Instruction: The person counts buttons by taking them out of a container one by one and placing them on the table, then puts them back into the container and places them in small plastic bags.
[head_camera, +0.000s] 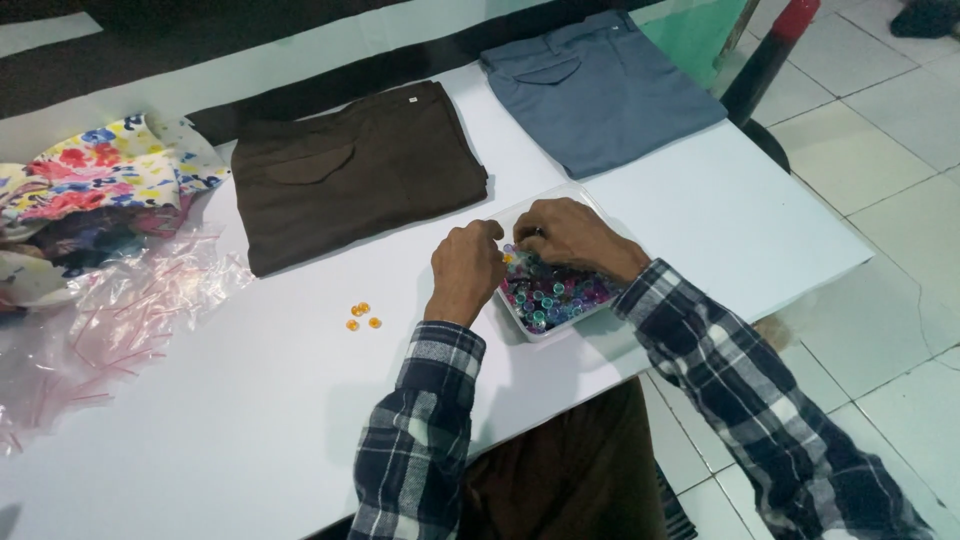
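left hand (466, 268): fingers curled in at the near-left rim of the tray, tips down by the beads; honestly can't tell if it's pinching one
right hand (572, 238): draped over the far end of the tray, fingers bent down into the beads, grip hidden so can't tell there either
tray (530, 330): shallow white rectangular one, sits right of the desk's middle, just at 5 o'clock from the brown trousers
beads (553, 292): heap of small glossy ones filling the tray, pink, purple, teal, clear
orange beads (362, 315): little cluster of four or so lying loose on the desk, at 9 o'clock from the tray, near the left hand but not touching it
brown trousers (355, 170): folded flat, at 11 o'clock from the tray
grey trousers (600, 85): folded too, at 1 o'clock, well apart from the hands
floral cloth (95, 185): bunched up at the desk's far-left edge
clear plastic wrap (110, 320): crumpled, just below the cloth
desk (230, 420): plain white top
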